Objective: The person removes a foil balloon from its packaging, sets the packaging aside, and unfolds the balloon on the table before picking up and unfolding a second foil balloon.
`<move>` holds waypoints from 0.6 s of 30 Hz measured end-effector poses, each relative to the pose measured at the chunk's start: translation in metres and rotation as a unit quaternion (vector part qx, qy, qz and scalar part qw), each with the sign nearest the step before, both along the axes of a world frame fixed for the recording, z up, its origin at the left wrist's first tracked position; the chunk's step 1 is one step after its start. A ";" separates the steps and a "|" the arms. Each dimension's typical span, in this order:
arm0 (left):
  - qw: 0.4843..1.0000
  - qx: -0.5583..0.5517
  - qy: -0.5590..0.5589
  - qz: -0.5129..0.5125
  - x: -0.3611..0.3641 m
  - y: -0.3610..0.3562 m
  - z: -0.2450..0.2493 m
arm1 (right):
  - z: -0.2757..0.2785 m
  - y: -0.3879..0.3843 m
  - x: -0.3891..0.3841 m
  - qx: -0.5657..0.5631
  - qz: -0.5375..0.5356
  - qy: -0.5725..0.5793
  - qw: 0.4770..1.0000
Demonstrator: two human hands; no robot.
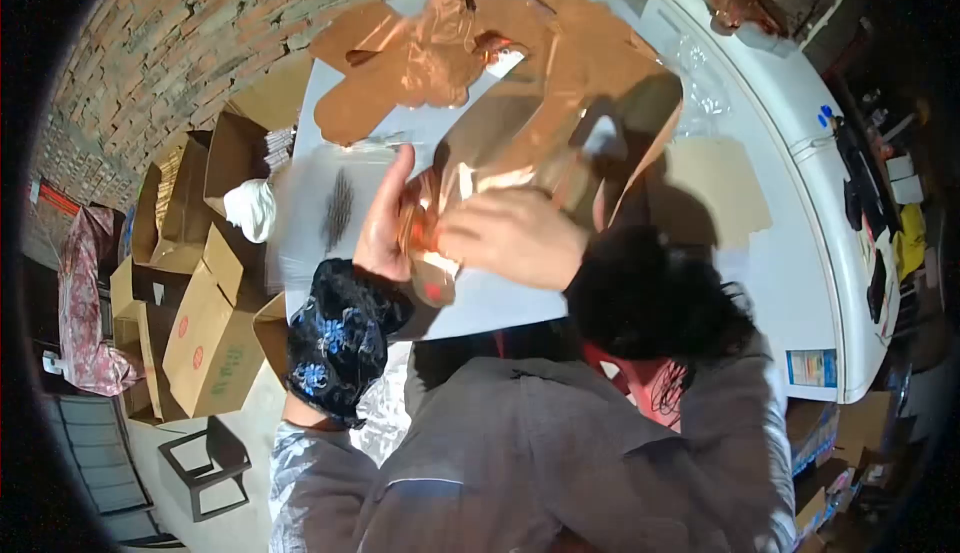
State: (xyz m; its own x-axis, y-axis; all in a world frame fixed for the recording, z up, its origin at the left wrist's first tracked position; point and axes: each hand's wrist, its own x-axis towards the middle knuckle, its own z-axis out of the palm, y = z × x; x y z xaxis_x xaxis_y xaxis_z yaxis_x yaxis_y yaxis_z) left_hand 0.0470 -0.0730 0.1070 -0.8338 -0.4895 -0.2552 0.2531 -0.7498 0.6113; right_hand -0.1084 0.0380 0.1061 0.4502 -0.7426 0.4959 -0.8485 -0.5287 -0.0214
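Sheets of copper-coloured foil (610, 63) lie spread and overlapping across the white table (510, 313), with a crumpled part (435, 73) at the back. Near the front edge, my left hand (378, 233) grips a narrow, shiny piece of copper-coloured foil (433, 278), its thumb pointing up. Over the same piece lies my right hand (515, 238), fingers bent round it and slightly blurred. The fingertips of both hands are partly hidden by the foil. A bundle of thin dark strands (338, 208) lies under clear plastic left of my left hand.
A tan cardboard sheet (710, 188) lies on the table at right, beside clear plastic wrap (705, 78). A white fridge-like body (790, 103) borders the right side. Open cardboard boxes (215, 328) and a dark stool (205, 468) stand at left. A brick wall (160, 53) rises behind.
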 end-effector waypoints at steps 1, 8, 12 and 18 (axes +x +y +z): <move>0.999 -0.020 -0.041 -0.001 0.014 -0.017 -0.034 | -0.019 0.002 0.008 0.044 0.014 0.003 0.999; 0.969 -0.155 -0.163 0.101 0.032 -0.043 -0.076 | -0.033 0.053 0.002 -0.009 -0.085 -0.137 0.987; 0.969 -0.145 -0.181 0.089 0.034 -0.039 -0.057 | -0.076 0.096 -0.063 -0.066 -0.405 -0.188 0.892; 0.974 -0.054 -0.197 0.099 0.031 -0.043 -0.058 | -0.115 0.115 -0.081 0.175 -0.360 -0.498 0.769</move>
